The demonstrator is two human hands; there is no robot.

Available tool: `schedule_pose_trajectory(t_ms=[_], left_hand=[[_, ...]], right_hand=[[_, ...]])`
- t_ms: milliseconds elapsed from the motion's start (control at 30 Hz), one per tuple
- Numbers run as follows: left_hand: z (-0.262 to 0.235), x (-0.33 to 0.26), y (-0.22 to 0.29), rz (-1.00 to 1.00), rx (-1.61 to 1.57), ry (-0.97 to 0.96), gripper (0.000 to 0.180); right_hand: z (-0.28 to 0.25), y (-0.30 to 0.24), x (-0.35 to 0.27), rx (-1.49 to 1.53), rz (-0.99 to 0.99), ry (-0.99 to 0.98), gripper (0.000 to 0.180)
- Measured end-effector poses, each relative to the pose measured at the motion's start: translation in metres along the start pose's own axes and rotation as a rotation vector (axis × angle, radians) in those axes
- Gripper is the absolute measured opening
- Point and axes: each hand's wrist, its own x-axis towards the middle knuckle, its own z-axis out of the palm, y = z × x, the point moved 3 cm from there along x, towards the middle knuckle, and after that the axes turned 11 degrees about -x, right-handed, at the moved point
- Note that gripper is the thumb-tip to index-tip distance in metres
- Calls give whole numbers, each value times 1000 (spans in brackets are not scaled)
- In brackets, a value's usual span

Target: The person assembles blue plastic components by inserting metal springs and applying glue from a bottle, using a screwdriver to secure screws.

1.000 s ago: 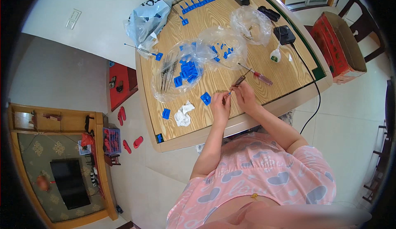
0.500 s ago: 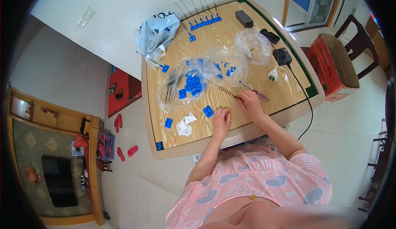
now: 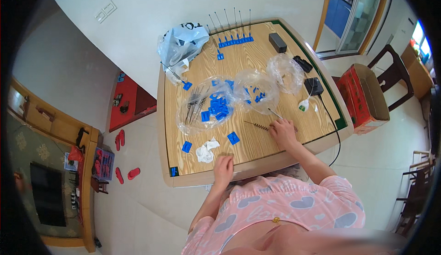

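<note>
My right hand (image 3: pixel 283 133) is over the table with its fingers curled round the handle of a screwdriver (image 3: pixel 276 114), whose thin shaft points away to the upper left. Beside those fingertips lies a dark spring on a thin rod (image 3: pixel 258 126); whether they touch it is unclear. Near the front table edge my left hand (image 3: pixel 224 167) has its fingers curled together, and what they hold, if anything, is hidden. A blue plastic block (image 3: pixel 233 138) lies beyond it. To its left are crumpled white tissue (image 3: pixel 206 150) and another blue block (image 3: pixel 187 146).
Clear bags hold blue blocks (image 3: pixel 217 106), spring rods (image 3: pixel 195 104) and small blue pieces (image 3: pixel 255 94). Blue bases with upright spring rods (image 3: pixel 236 42) stand at the back. A black adapter (image 3: pixel 314 86) trails a cable on the right. A red carton (image 3: pixel 360 99) sits beyond the table.
My left hand has moved left and toward the front edge. My right hand has shifted slightly right over the screwdriver handle; the spring rod lies a little nearer. The whole view has shifted.
</note>
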Motion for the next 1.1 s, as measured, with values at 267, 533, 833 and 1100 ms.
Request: schedule_pose_trajectory(t_ms=[267, 533, 833, 1100], left_hand=[[-5, 5, -10, -22, 51, 221, 10], [-5, 5, -9, -77, 35, 238, 12], [-8, 7, -4, -43, 23, 260, 11], [-8, 3, -10, -118, 39, 234, 12]], right_hand=[[20, 24, 89, -116, -241, 113, 18], [15, 39, 88, -241, -241, -203, 25], [-10, 18, 98, 83, -130, -19, 18], [-11, 10, 89, 135, -60, 14, 18]])
